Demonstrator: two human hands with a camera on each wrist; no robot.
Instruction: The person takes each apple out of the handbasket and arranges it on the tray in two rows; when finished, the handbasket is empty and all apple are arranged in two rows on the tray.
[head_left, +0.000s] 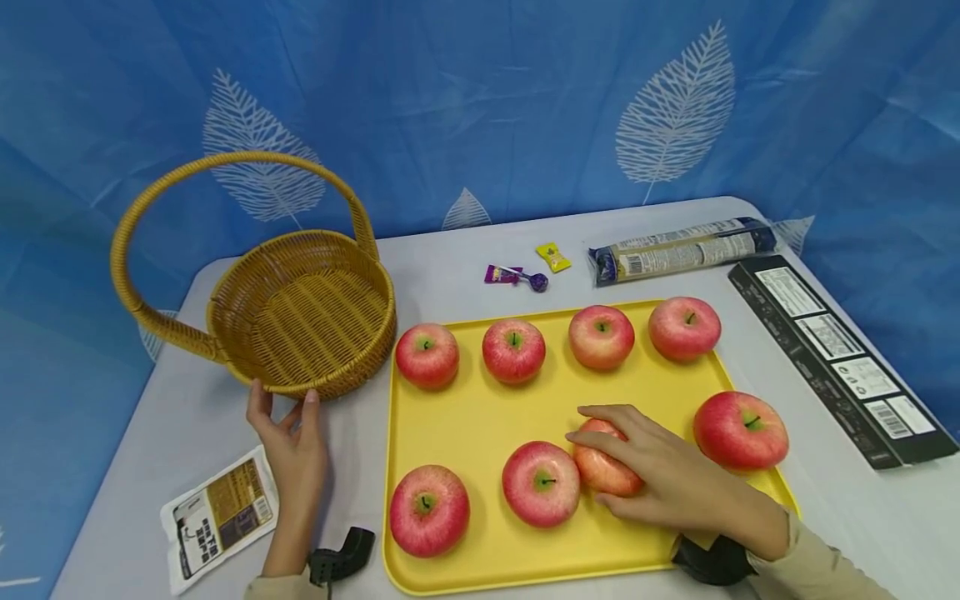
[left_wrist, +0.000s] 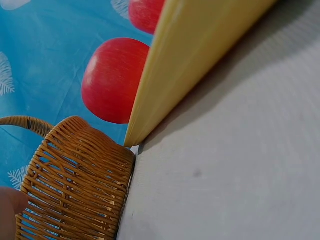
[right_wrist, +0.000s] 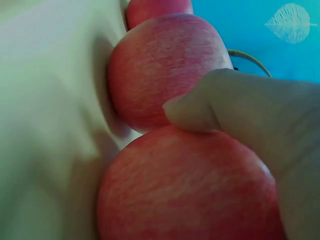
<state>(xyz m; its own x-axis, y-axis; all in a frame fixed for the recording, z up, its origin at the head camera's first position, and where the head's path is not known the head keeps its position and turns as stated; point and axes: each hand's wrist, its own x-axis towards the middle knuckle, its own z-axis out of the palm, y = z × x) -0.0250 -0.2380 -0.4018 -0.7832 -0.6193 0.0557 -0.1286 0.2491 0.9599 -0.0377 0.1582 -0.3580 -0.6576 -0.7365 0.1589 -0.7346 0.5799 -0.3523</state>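
My right hand (head_left: 660,467) curls over a red apple (head_left: 603,462) on the yellow tray (head_left: 480,425), fingers across its top and thumb on the near side. Another apple (head_left: 542,483) touches it on the left. In the right wrist view the thumb (right_wrist: 200,107) lies against the held apple (right_wrist: 190,185), close to the neighbouring one. At the left, my left hand (head_left: 296,450) touches the near rim of an upright wicker basket (head_left: 360,358) with spread fingertips. The basket contains nothing. Its woven side (left_wrist: 75,185) shows beside a fingertip in the left wrist view.
Several more apples (head_left: 427,356) sit around the tray. A white packet (head_left: 221,517) lies near the left forearm. Behind the tray are a lollipop (head_left: 537,282), a yellow candy (head_left: 553,257) and a long plastic package (head_left: 682,250). A black box (head_left: 840,358) lies at the right.
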